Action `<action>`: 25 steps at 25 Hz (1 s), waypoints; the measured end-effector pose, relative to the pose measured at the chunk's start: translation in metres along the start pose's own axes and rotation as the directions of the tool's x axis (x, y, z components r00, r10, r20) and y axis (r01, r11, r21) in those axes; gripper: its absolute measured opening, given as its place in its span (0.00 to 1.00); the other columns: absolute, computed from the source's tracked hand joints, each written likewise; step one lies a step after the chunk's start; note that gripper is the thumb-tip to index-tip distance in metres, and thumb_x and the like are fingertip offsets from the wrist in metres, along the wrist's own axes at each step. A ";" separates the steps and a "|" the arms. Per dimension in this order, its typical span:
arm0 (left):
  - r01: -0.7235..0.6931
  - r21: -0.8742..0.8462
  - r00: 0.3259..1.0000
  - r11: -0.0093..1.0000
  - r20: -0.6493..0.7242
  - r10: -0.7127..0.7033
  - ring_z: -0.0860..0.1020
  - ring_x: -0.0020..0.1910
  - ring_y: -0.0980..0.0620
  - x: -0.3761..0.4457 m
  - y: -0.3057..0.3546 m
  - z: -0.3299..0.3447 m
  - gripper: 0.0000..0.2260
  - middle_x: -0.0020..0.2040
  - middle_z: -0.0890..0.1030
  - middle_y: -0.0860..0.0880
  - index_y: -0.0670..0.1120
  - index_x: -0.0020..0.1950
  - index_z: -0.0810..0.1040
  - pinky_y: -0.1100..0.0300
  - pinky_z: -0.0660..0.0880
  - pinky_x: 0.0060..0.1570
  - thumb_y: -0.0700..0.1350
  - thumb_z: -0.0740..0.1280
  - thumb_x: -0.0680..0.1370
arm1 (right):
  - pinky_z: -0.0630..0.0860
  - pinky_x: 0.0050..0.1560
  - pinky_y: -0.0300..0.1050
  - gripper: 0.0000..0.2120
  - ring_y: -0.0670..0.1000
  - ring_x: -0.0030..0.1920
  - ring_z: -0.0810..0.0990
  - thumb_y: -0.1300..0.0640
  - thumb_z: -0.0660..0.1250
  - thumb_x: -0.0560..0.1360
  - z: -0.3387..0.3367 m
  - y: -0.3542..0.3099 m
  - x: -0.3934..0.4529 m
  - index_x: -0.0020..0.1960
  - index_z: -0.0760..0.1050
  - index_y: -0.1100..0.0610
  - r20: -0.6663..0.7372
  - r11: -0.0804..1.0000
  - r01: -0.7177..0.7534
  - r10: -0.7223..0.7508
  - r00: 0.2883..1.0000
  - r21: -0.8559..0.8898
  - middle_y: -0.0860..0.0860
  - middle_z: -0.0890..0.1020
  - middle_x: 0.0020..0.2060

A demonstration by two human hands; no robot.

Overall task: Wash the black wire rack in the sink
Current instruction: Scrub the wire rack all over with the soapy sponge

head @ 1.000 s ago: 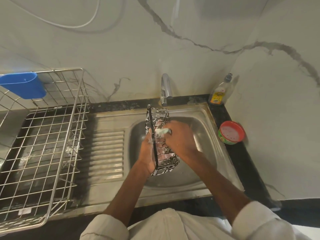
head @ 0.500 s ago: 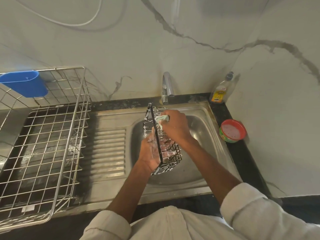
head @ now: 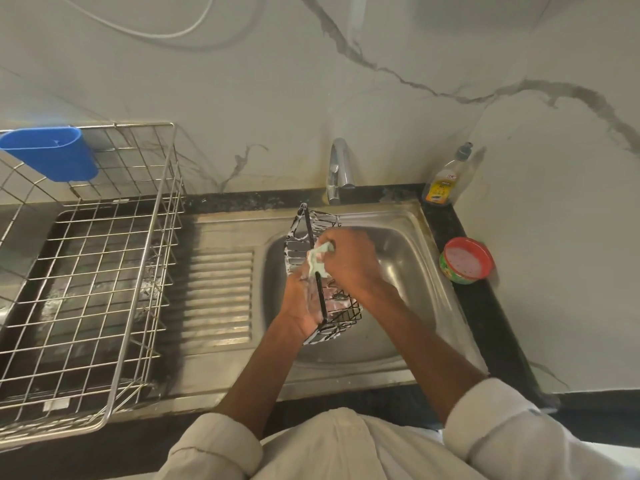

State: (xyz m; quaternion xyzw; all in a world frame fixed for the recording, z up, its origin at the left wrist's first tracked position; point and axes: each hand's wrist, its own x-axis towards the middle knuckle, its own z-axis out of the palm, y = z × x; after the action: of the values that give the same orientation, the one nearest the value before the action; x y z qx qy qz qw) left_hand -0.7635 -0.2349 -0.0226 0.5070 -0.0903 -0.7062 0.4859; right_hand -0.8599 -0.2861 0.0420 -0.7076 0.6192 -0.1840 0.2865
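The black wire rack (head: 300,233), streaked with white foam, is held on edge above the steel sink (head: 412,258). My left hand (head: 300,303) grips its long black side bar near the lower end. My right hand (head: 349,265) is closed around a pale green scrub pad (head: 317,260) and presses it against the wires inside the rack. The rack's middle is hidden behind both hands. No water runs from the chrome tap (head: 338,171) at the back.
A steel wire dish basket (head: 104,271) with a blue cup holder (head: 52,155) fills the left counter. The ribbed drainboard (head: 221,292) lies between it and the sink. A dish soap bottle (head: 446,178) and a red-rimmed tub of soap (head: 465,259) stand right of the sink.
My right hand rubbed the pad up toward the rack's top end, then slid back down toward its middle. My left hand kept its grip and the rack tilted slightly.
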 end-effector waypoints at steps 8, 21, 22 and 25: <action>-0.025 -0.094 1.000 0.995 0.011 0.026 0.86 0.47 0.42 0.006 0.012 -0.003 0.30 0.60 0.86 0.38 0.41 0.56 0.86 0.53 0.84 0.42 0.63 0.53 0.87 | 0.76 0.42 0.30 0.14 0.34 0.39 0.81 0.67 0.79 0.68 -0.015 0.022 -0.057 0.50 0.88 0.54 0.185 0.968 0.183 -0.214 0.959 0.173 0.41 0.85 0.42; -0.074 0.021 0.995 0.997 0.068 0.072 0.85 0.51 0.44 -0.010 0.008 0.004 0.28 0.55 0.86 0.41 0.44 0.61 0.84 0.45 0.86 0.45 0.63 0.52 0.87 | 0.68 0.41 0.32 0.18 0.46 0.48 0.80 0.69 0.72 0.74 -0.014 0.022 -0.019 0.59 0.84 0.52 -0.070 0.962 0.141 -0.161 0.984 -0.233 0.47 0.83 0.55; -0.075 0.024 0.996 0.997 0.056 0.073 0.86 0.50 0.45 -0.007 0.008 0.003 0.29 0.55 0.87 0.42 0.44 0.61 0.83 0.49 0.86 0.42 0.63 0.51 0.87 | 0.71 0.43 0.35 0.18 0.47 0.49 0.81 0.68 0.73 0.73 -0.011 0.028 -0.033 0.58 0.84 0.52 -0.007 0.962 0.172 -0.177 0.984 -0.212 0.48 0.83 0.54; -0.075 0.026 0.994 0.997 0.076 0.073 0.82 0.67 0.41 0.005 0.007 -0.005 0.38 0.66 0.84 0.40 0.38 0.71 0.79 0.47 0.83 0.56 0.67 0.47 0.86 | 0.78 0.52 0.46 0.16 0.50 0.52 0.82 0.66 0.72 0.72 -0.009 0.049 -0.063 0.55 0.85 0.48 0.055 0.978 0.138 -0.131 0.990 -0.154 0.46 0.83 0.52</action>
State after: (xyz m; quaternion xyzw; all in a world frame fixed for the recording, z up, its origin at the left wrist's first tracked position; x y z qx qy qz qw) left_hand -0.7558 -0.2406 -0.0237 0.4833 -0.1372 -0.7049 0.5007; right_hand -0.9139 -0.2298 0.0242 -0.7723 0.5759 -0.1374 0.2302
